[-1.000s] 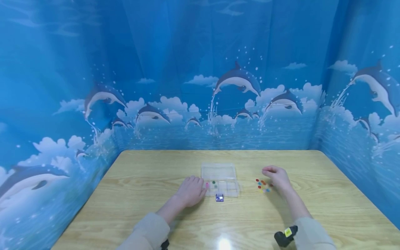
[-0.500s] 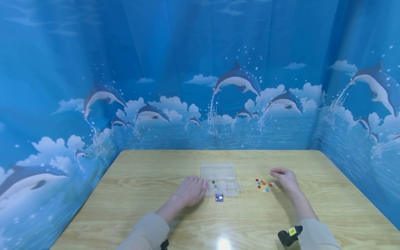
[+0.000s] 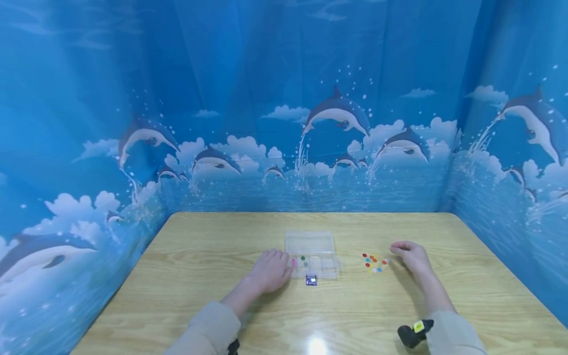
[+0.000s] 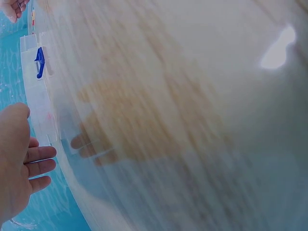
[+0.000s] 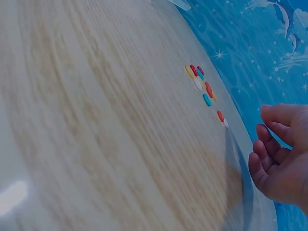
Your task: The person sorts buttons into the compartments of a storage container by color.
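Observation:
My left hand [image 3: 269,271] rests at the left end of a clear plastic compartment box [image 3: 329,266], its fingers loosely extended in the left wrist view. The box's hinged lid [image 3: 309,243] lies back, away from me. Inside, a pink piece [image 3: 293,263] sits in the leftmost compartment, and green discs [image 3: 303,258] lie in the one beside it. To the right of the box, several small button-like discs [image 5: 207,90] in red, orange, yellow, blue and white are scattered on the table. My right hand [image 3: 412,256] hovers right of them, fingers loosely bent, with nothing visible between them.
A blue clasp [image 3: 311,280] juts from the box's front edge. The wood-grain table [image 3: 213,236] reaches back to a blue dolphin-print curtain [image 3: 266,98] behind and at both sides. A black wrist device [image 3: 414,334] sits by my right sleeve.
My right hand has moved right, away from the discs, uncovering those at the right of the group. My left hand and the box have stayed in place.

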`<state>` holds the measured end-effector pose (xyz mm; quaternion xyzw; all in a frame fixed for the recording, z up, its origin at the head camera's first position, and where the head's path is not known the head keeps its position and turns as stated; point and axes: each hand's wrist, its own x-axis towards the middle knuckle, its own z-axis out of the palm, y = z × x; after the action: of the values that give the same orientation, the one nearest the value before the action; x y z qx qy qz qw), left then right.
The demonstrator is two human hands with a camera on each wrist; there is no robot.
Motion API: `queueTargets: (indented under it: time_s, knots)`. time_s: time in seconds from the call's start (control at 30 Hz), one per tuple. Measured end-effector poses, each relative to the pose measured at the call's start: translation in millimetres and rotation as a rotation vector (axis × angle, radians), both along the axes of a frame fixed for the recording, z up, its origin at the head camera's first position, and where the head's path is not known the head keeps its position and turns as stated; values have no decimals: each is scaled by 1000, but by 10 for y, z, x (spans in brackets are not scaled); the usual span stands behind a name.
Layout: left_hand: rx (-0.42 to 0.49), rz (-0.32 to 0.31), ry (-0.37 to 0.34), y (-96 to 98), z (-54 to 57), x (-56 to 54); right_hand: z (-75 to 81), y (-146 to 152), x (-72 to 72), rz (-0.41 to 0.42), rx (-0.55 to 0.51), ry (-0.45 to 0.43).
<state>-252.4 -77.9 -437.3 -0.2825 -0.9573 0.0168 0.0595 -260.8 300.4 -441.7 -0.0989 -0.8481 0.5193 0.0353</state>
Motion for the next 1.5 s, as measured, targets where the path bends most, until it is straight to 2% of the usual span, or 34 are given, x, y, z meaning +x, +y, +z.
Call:
queueTargets:
  time_s: [0.17,0.53,0.87,1.2,1.5]
  knots:
    - [-1,9,-6,2,0,-5,-53,52,4,28,42,-1]
    - [-21,11,1,5,12,5,-76,78,-11,100,88,-81]
    - [-17,18,-7,10,9,11,-128,72,-33,164,241,-88]
    - [-18,13,-3,15,9,4,-88,46,-44,185,315,-70]
    - [-28,28,-4,24,-3,-4,-84,35,-64,179,334,-72]
